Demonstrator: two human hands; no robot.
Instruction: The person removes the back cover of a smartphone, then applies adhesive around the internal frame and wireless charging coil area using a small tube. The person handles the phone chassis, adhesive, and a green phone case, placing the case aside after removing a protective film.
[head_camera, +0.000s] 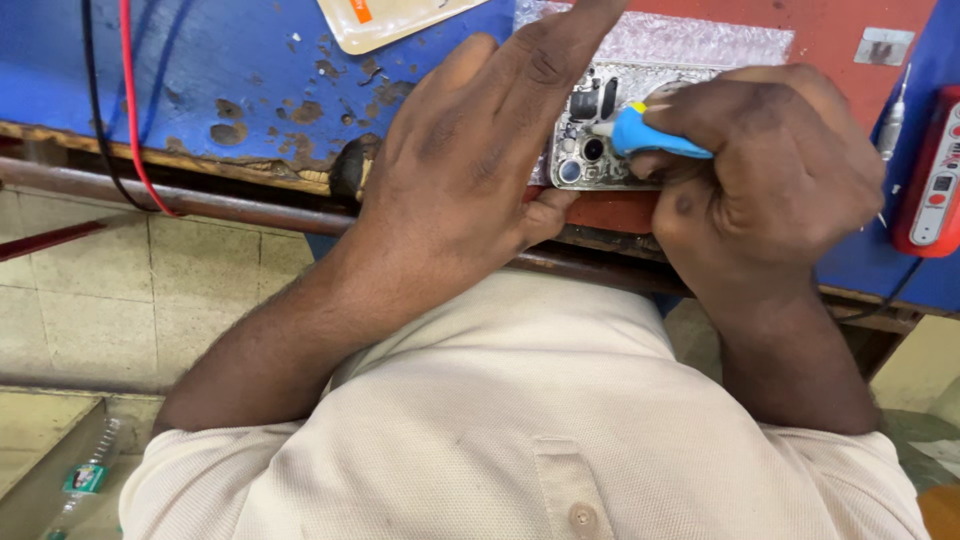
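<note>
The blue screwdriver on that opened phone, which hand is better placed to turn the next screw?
Probably the right hand: it grips the blue screwdriver with the tip on the opened phone near the camera openings. The left hand lies flat, steadying the phone's edge.

Left hand (470, 160) covered most of the opened phone (590, 150); screwdriver (645, 135) handle hid inside right hand's (770, 170) fingers; tip contact unclear.
</note>
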